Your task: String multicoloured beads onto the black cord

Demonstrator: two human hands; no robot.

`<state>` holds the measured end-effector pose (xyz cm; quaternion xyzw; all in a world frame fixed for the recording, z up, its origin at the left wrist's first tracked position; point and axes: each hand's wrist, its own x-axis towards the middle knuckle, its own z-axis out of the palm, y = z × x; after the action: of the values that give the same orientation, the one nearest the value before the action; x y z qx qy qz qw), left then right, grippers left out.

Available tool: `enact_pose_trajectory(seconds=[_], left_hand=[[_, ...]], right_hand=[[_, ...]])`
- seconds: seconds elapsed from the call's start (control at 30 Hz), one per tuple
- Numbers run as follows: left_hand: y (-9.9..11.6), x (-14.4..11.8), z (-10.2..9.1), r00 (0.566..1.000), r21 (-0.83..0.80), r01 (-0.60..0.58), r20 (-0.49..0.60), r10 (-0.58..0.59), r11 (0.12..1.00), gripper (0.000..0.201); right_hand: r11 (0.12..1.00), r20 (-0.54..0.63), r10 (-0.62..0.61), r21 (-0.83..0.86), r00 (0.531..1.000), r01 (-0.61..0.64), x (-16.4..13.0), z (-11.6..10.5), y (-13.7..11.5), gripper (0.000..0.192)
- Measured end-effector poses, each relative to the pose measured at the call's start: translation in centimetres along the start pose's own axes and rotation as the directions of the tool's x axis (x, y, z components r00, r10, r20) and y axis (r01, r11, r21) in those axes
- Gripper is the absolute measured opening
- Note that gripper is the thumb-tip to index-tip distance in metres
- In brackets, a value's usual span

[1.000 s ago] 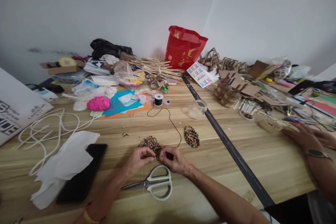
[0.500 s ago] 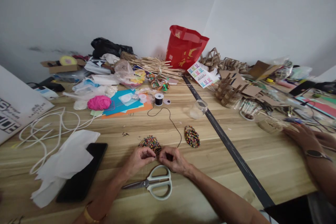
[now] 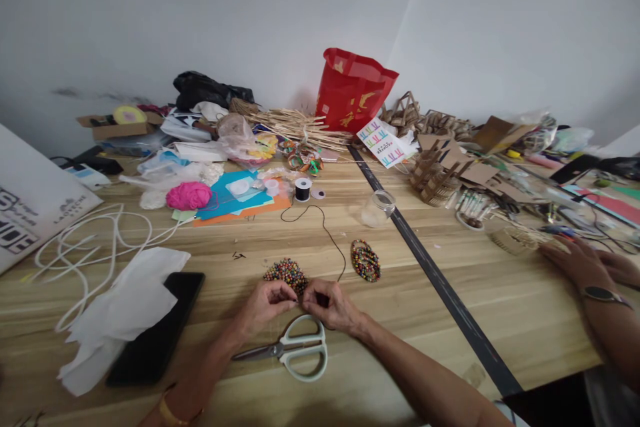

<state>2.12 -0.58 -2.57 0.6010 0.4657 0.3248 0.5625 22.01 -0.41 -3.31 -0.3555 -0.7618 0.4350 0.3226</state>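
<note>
My left hand (image 3: 264, 305) and my right hand (image 3: 329, 304) meet fingertip to fingertip at the near edge of a beaded piece (image 3: 287, 272) of many-coloured beads, both pinching it. A black cord (image 3: 327, 232) runs from my right hand up to a small black spool (image 3: 302, 189). A second beaded oval (image 3: 365, 260) lies just right of the cord. Pale green-handled scissors (image 3: 295, 349) lie shut on the wooden table (image 3: 410, 320) just in front of my hands.
A black phone (image 3: 159, 330) under white tissue (image 3: 125, 307) lies to the left, beside loops of white cord (image 3: 95, 240). A glass jar (image 3: 378, 207), pink yarn (image 3: 189, 195), coloured paper and a red bag (image 3: 353, 90) stand further back. Another person's hands (image 3: 580, 260) rest at the right.
Almost nothing: my fingers shift slightly on the beaded piece, and the view has nudged a little. The other person's hands stay at the right.
</note>
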Motion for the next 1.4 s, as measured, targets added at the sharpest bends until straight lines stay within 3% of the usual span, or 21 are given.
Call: enact_pose_trajectory(seconds=[1.4], left_hand=[[0.63,-0.18,0.31,1.000,-0.043,0.006,-0.008,-0.006,0.999,0.015]], right_hand=[[1.000,0.008,-0.015,0.012,1.000,0.014,-0.07,0.00,0.19,0.006]])
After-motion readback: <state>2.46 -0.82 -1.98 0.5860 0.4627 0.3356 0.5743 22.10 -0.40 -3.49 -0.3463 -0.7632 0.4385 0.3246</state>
